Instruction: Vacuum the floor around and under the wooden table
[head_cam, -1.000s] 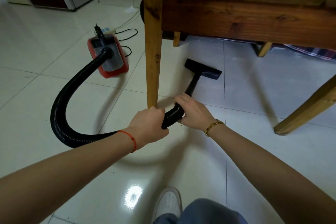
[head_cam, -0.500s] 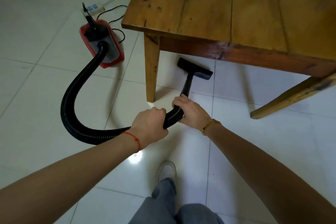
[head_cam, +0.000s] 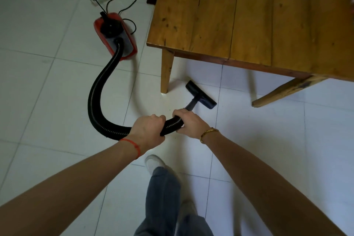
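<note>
White tiles (head_cam: 47,101) beside the table (head_cam: 249,15): both my hands, left (head_cam: 147,130) and right (head_cam: 189,122), grip the hose (head_cam: 99,92) (fingers wrapped round); I'd keep the nozzle (head_cam: 201,95) flat, clear of the leg (head_cam: 166,71).

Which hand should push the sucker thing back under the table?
Probably the right hand: it grips the hose end nearest the nozzle, pointing at the table. The left hand grips farther back.
</note>
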A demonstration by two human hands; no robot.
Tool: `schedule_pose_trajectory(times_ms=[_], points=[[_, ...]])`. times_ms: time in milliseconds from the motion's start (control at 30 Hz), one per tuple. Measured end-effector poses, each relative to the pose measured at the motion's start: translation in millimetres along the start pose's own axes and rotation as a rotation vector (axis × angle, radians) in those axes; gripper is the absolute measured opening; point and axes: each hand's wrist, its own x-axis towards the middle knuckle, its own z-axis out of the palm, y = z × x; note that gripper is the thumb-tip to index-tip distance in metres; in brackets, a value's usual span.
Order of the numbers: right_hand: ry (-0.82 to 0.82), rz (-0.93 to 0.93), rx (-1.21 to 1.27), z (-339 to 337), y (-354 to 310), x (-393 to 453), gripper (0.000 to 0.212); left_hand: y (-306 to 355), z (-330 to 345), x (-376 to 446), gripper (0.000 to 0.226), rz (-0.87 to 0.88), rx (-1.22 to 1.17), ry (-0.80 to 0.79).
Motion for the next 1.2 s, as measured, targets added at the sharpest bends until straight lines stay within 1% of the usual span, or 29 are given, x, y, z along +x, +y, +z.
schedule_pose_trajectory(times_ms=[133, 300, 433, 533, 700, 867, 1033, 1200], points=[[-0.009, 0.033, 0.033, 0.9, -19.5, -1.4, 0.026, -11.6, -14.2, -13.0, 0.021, 0.032, 0.021, -0.046], [-0.008, 0.088, 0.045, 5.3, -36.6, 17.1, 0.025, -35.1, -29.8, -10.4, 0.023, 0.043, 0.04, -0.093], [0.044, 0.123, -0.001, 1.7, -41.1, 33.2, 0.022, -47.0, -41.0, 4.2, 0.024, 0.071, 0.077, -0.099], [0.092, 0.171, -0.046, -4.6, -32.1, 42.7, 0.021, -44.9, -45.6, 23.5, 0.025, 0.078, 0.105, -0.094], [0.118, 0.231, -0.075, -27.8, 11.2, 43.8, 0.022, -12.3, -49.5, 64.8, 0.025, 0.087, 0.089, -0.086], [0.137, 0.284, -0.07, -60.7, 75.6, 28.4, 0.025, 43.5, -53.6, 113.8, 0.028, 0.127, 0.084, -0.07], [0.146, 0.363, -0.116, -96.7, 136.8, 11.2, 0.029, 101.6, -59.2, 162.8, 0.032, 0.161, 0.092, -0.043], [0.126, 0.401, -0.096, -129.0, 180.6, -5.7, 0.039, 143.6, -66.6, 194.4, 0.03, 0.194, 0.083, -0.021]])
